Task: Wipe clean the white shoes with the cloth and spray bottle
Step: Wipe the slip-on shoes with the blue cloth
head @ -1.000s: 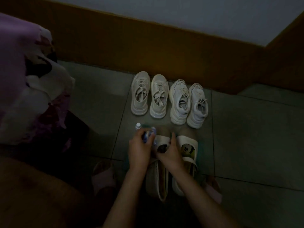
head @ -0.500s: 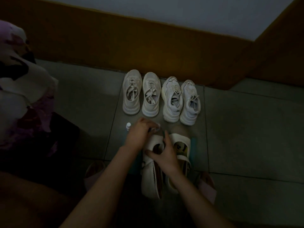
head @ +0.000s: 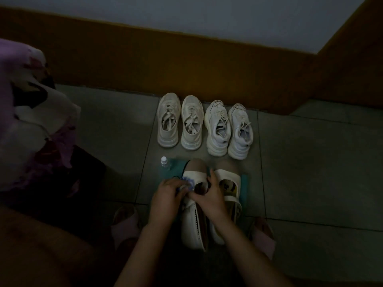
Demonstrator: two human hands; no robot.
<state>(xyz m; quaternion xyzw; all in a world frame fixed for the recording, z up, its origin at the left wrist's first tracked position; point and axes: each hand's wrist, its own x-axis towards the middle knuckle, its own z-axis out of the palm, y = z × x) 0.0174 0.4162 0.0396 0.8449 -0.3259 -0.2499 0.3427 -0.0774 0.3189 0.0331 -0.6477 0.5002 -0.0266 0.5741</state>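
Left hand (head: pixel 165 193) nearer now, crumpled cloth (head: pixel 186 181) against smooth shoe (head: pixel 191 224)

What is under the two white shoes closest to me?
A teal mat lies under the near white shoes. Its edges show on the right and beside the bottle. Its middle is hidden by the shoes.

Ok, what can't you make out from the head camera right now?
All head view:
- Cloth: mostly wrapped inside the left hand; only a bluish edge shows.
- Bottle: only its pale cap is clear; the body is lost in the dark.
- Right hand on the left sandal: grip or mere rest, its own back hides the fingers.
- Dirt on any shoe: the light is too dim.
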